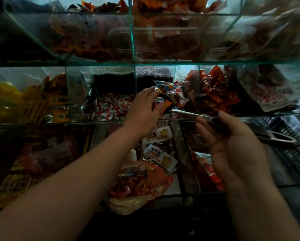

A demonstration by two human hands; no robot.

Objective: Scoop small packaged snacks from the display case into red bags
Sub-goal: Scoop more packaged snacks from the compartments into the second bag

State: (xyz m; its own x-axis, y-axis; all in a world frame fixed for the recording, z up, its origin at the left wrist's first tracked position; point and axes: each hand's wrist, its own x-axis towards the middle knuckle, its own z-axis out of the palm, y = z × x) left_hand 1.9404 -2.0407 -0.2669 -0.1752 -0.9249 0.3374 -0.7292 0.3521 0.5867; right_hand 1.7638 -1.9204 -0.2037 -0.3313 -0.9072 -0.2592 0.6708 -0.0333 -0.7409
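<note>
Glass partitions, thin and green at the edges, split the tiered display case (133, 40) into bins. At far left lay glossy yellow and orange foil packets (46, 101), and just right of them a bin of tiny white-and-red twist-wrapped sweets (111, 108). Below, near the middle, a translucent red plastic bag (159, 178) slumped open and already held crinkled wrappers. Above it the left hand (144, 105) reached into the middle row, fingers laid over and thumb tucked beneath a heap of small packaged snacks (163, 85) in shiny blue, white and red film, gripping them against the dark bowl of a long-handled metal scoop (189, 114). Those packets were probably very light, slick and puffy, liable to slide off the shallow bowl, so cupping the pile from above looked safer than pinching single corners. Further right, the right hand (232, 141) was wrapped around the scoop's slim, stiff handle, thumb along the top. At the right edge sat a dark slatted plastic basket (288, 141), and the bins above held crumpled red-brown wrappers behind blurred, reflective glass.
</note>
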